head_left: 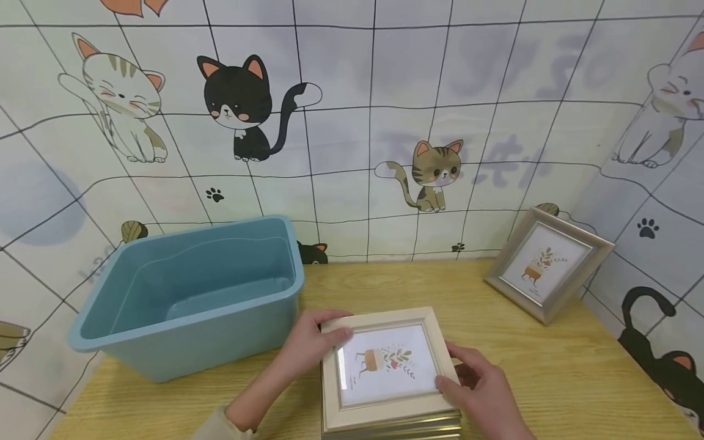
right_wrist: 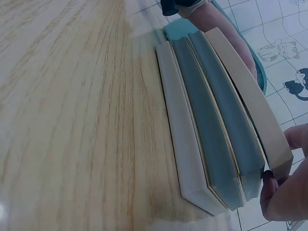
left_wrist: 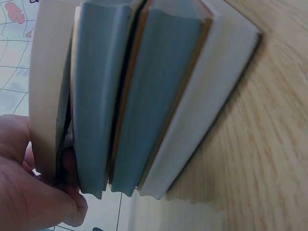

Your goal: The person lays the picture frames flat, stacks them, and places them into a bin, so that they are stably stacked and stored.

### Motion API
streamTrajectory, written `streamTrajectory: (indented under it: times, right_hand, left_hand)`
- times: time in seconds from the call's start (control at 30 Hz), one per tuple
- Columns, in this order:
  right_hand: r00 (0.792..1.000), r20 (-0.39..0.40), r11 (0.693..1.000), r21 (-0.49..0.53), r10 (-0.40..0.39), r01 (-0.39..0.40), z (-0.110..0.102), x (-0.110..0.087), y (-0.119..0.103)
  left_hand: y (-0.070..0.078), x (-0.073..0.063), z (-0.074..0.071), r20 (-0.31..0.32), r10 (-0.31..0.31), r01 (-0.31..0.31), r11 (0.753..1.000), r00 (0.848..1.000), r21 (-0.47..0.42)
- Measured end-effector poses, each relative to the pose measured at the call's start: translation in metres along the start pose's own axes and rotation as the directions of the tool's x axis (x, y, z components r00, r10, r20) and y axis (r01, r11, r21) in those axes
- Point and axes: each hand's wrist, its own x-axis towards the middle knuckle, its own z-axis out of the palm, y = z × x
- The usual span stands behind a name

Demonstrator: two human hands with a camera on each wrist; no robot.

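Left hand (head_left: 310,347) and right hand (head_left: 486,391) pinch cream frame (head_left: 387,365) at opposite edges; we should lift level, not scrape lower frames (right_wrist: 208,115).

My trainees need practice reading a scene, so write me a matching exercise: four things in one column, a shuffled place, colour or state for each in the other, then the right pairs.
Things
1. Tub
2. Top frame
3. Bottom frame
4. Far frame

Descriptions
A. White-sided, flat on the table
B. Held at opposite sides by the left grip and right grip
C. Apart from the stack, at the far right
D. Blue, at the left

Pairs: 1-D, 2-B, 3-A, 4-C
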Motion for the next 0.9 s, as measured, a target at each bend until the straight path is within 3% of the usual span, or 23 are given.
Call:
streamTrajectory:
  times: [0.37, 0.53, 0.67, 0.9]
  right_hand:
    - [1.0, 0.017, 0.99, -0.138, 0.01, -0.008, -0.002, 0.003, -0.002]
    - [0.996, 0.03, 0.984, -0.156, -0.08, 0.084, -0.002, 0.002, 0.005]
    - [0.986, 0.05, 0.977, -0.132, -0.162, 0.167, 0.001, 0.0, 0.012]
    - [0.987, 0.1, 0.988, -0.082, -0.124, 0.132, 0.004, 0.001, 0.015]
  left_hand:
    - [-0.003, -0.002, 0.0, -0.038, 0.009, -0.007, 0.997, 0.999, 0.074]
    - [-0.007, -0.001, 0.001, -0.072, 0.012, -0.004, 0.994, 0.997, 0.11]
    - [-0.011, 0.0, 0.0, -0.076, 0.006, 0.0, 0.997, 0.997, 0.082]
    - [-0.017, 0.0, 0.001, -0.039, -0.038, 0.037, 0.999, 0.999, -0.021]
